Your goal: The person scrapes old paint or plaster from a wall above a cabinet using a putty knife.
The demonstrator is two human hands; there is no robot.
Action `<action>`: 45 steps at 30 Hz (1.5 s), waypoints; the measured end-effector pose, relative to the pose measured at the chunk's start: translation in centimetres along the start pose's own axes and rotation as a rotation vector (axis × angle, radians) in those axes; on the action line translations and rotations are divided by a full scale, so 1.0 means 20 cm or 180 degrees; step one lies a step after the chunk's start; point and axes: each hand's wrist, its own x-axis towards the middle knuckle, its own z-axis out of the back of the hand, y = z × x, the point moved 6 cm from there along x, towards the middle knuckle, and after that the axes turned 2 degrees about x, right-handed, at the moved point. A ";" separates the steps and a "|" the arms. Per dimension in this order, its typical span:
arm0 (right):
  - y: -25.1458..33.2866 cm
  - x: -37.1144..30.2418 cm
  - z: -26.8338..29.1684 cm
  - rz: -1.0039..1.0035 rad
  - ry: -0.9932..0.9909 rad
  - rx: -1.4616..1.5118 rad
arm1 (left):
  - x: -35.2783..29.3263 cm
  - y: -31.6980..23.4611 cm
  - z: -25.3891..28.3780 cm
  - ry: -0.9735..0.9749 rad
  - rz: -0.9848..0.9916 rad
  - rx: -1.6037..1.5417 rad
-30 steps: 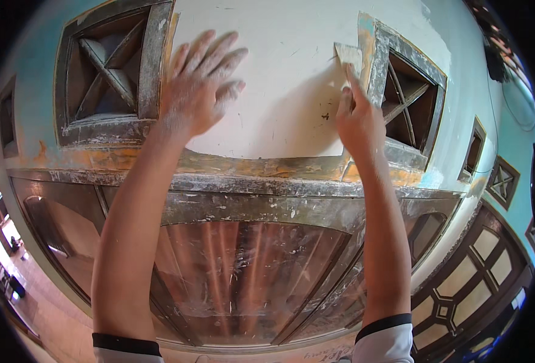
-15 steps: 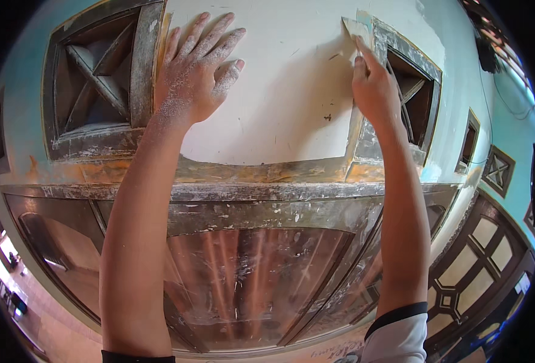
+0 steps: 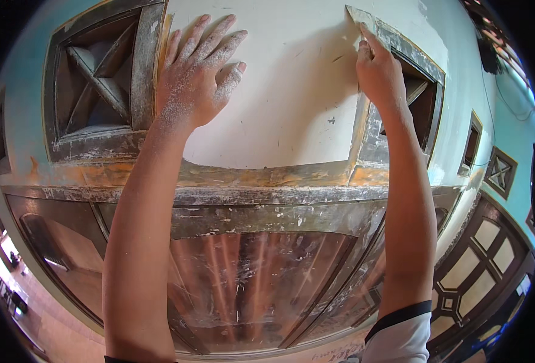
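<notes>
My left hand [image 3: 196, 81] lies flat on the white wall panel [image 3: 273, 130], fingers spread and coated in pale dust. It holds nothing and sits beside the left wooden vent frame [image 3: 141, 69]. Higher up and to the right, my right hand [image 3: 381, 75] grips a putty knife [image 3: 359, 16], with the index finger stretched along it. The blade is at the panel's edge, close to the worn frame of the right vent [image 3: 416, 51]. Most of the handle is hidden in the hand.
Below the panel runs a scraped wooden ledge [image 3: 267, 195], above a dark wooden frame with glass panes [image 3: 249, 284]. Pale blue-green wall [image 3: 455, 91] surrounds the vents. Farther right stand a panelled door [image 3: 476, 266] and a small crossed vent [image 3: 500, 173].
My right hand and the putty knife have moved slightly up and to the right along the panel's edge. My left hand stays in place on the wall.
</notes>
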 end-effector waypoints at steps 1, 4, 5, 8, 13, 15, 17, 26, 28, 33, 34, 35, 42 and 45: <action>0.01 -0.04 -0.02 -0.0006 0.0018 0.0025 | -0.01 0.01 0.00 -0.0013 -0.0018 0.0016; 0.03 -0.24 -0.03 -0.0439 0.0416 0.0057 | 0.00 0.02 0.00 -0.0056 -0.0020 -0.0014; 0.04 -0.28 -0.03 -0.0443 0.0422 0.0061 | -0.01 0.02 0.00 -0.0048 -0.0022 -0.0013; 0.03 -0.30 -0.02 -0.0573 0.0462 0.0184 | 0.00 0.02 0.01 -0.0086 -0.0043 -0.0034; -0.01 -0.02 -0.02 -0.0102 -0.0029 0.0078 | 0.00 0.00 0.00 -0.0062 -0.0043 -0.0023; -0.04 0.05 -0.02 -0.0089 -0.0146 -0.0052 | 0.00 0.00 0.00 -0.0071 -0.0051 -0.0036; -0.01 0.02 -0.01 0.0098 -0.0257 -0.0090 | 0.00 0.01 0.00 -0.0068 -0.0037 -0.0045; 0.01 -0.14 -0.04 -0.0521 0.0309 -0.0056 | 0.01 0.00 0.02 -0.0055 -0.0050 -0.0055; 0.02 -0.02 -0.02 -0.0357 0.0117 -0.0100 | 0.00 0.01 0.01 -0.0069 -0.0019 -0.0023; 0.00 -0.07 -0.04 -0.0357 0.0193 -0.0097 | 0.00 0.01 0.01 -0.0103 -0.0035 -0.0035; 0.03 -0.14 -0.04 -0.0409 0.0349 -0.0191 | -0.01 0.02 0.01 -0.0082 -0.0047 0.0007; 0.05 -0.20 -0.03 -0.0403 0.0353 -0.0191 | 0.00 0.02 0.01 -0.0074 -0.0056 0.0031; 0.03 -0.18 -0.03 -0.0343 0.0286 -0.0215 | 0.00 0.01 0.01 -0.0102 -0.0050 -0.0020; 0.04 -0.03 -0.04 -0.0447 0.0251 -0.0242 | 0.00 0.02 0.01 -0.0040 -0.0088 -0.0004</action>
